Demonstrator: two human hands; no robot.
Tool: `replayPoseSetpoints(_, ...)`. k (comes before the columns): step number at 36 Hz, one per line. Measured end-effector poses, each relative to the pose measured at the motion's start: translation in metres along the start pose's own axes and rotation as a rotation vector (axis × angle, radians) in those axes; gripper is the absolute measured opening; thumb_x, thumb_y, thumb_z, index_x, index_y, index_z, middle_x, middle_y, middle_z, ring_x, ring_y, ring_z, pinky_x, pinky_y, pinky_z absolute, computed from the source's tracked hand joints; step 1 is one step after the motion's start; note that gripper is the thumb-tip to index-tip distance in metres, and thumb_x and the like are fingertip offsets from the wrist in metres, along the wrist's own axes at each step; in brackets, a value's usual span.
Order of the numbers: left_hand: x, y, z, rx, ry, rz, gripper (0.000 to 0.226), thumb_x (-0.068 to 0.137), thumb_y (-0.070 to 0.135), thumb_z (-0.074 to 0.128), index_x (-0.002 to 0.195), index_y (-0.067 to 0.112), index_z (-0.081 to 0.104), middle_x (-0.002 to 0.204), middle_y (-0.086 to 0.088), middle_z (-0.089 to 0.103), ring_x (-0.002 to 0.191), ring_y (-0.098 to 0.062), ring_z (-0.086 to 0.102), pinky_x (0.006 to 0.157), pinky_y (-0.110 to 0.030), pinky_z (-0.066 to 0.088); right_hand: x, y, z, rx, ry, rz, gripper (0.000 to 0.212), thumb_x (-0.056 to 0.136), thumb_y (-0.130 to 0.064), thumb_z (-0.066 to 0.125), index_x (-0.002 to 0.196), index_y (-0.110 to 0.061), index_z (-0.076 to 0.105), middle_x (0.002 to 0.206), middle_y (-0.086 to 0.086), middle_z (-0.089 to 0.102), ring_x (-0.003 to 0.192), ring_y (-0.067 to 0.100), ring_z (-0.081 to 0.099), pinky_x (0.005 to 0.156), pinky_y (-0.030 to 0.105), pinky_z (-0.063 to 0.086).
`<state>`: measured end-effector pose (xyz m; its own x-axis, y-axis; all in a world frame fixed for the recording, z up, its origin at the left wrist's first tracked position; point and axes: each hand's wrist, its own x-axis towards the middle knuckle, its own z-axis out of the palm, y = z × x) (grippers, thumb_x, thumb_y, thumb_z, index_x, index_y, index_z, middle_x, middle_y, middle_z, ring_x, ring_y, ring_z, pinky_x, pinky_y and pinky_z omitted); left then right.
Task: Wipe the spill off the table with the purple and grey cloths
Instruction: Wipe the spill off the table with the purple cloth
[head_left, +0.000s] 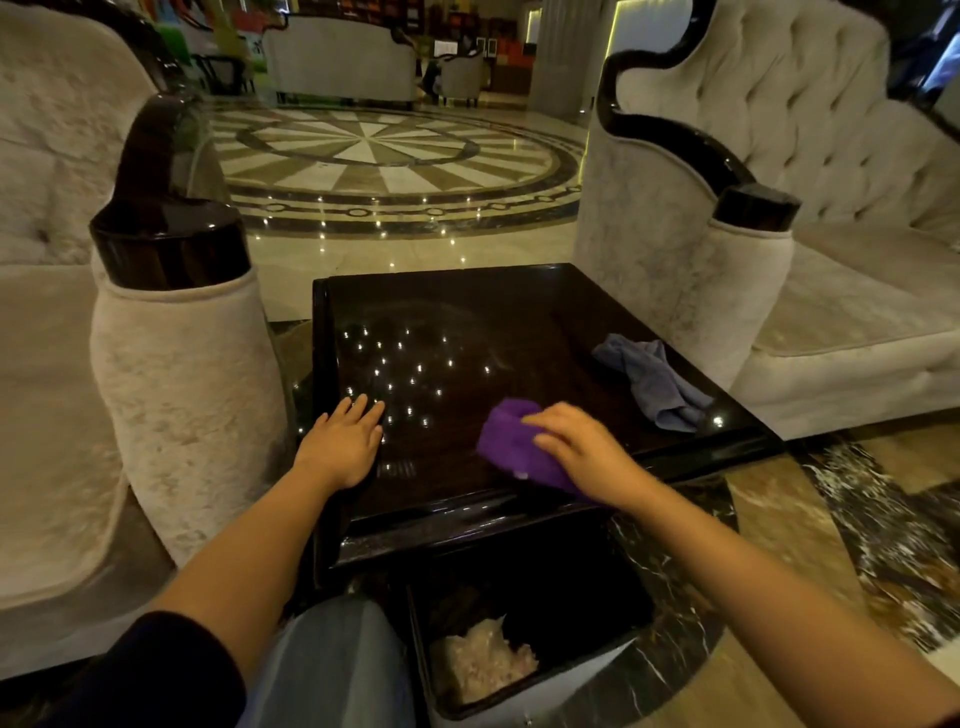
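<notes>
A dark glossy square table (467, 312) stands between two sofas. My right hand (582, 447) presses a bunched purple cloth (506, 441) onto the table near its front right edge. A crumpled grey cloth (654, 379) lies loose on the right side of the table, apart from both hands. My left hand (345, 441) rests flat on the front left part of the tabletop, fingers spread, holding nothing. Ceiling lights reflect in the tabletop; I cannot make out a spill.
A black bin (540, 665) with crumpled pale waste stands on the floor just below the table's front edge, next to my knee. Cream tufted sofas flank the table: one armrest (176, 332) at the left, another (727, 291) at the right. Polished marble floor lies beyond.
</notes>
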<state>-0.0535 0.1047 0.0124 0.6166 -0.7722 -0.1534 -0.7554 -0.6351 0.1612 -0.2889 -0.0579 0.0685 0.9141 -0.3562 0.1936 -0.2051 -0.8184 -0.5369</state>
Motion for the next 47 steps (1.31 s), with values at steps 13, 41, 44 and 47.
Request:
replayPoseSetpoints(13, 0.003, -0.002, 0.002, 0.006, -0.01, 0.0, 0.05, 0.1, 0.033, 0.017, 0.148, 0.02, 0.007, 0.158, -0.005, 0.004, 0.146, -0.023, 0.002, 0.118, -0.042, 0.012, 0.05, 0.083, -0.002, -0.223, 0.063, 0.518, 0.035, 0.096, -0.031, 0.036, 0.128, -0.019, 0.045, 0.133, 0.019, 0.046, 0.119, 0.041, 0.042, 0.096, 0.051, 0.037)
replayPoseSetpoints(41, -0.008, 0.014, -0.01, 0.14, -0.029, -0.102, 0.05, 0.1, 0.034, 0.014, 0.148, 0.023, 0.004, 0.159, -0.004, 0.004, 0.145, -0.026, 0.005, 0.117, -0.048, 0.013, -0.048, 0.007, 0.061, -0.278, -0.161, 0.001, 0.032, 0.094, -0.028, 0.042, 0.124, -0.02, 0.051, 0.119, 0.008, 0.054, 0.11, 0.025, 0.046, 0.09, 0.038, 0.038)
replayPoseSetpoints(44, -0.013, 0.018, -0.012, 0.16, 0.051, -0.093, 0.051, 0.1, 0.031, 0.02, 0.148, 0.021, 0.006, 0.158, -0.007, 0.007, 0.145, -0.028, 0.008, 0.116, -0.048, 0.016, -0.063, 0.008, 0.061, -0.103, -0.072, 0.061, 0.029, 0.093, -0.022, 0.045, 0.12, -0.015, 0.054, 0.117, 0.01, 0.057, 0.11, 0.025, 0.048, 0.095, 0.036, 0.037)
replayPoseSetpoints(47, -0.025, 0.034, -0.014, 0.099, 0.214, -0.017, 0.052, 0.098, 0.028, 0.029, 0.147, 0.017, 0.015, 0.156, -0.01, 0.017, 0.143, -0.028, 0.016, 0.114, -0.046, 0.022, -0.065, 0.006, 0.05, 0.157, 0.082, 0.181, 0.027, 0.091, -0.011, 0.049, 0.117, -0.007, 0.056, 0.112, 0.011, 0.058, 0.108, 0.023, 0.052, 0.092, 0.022, 0.037)
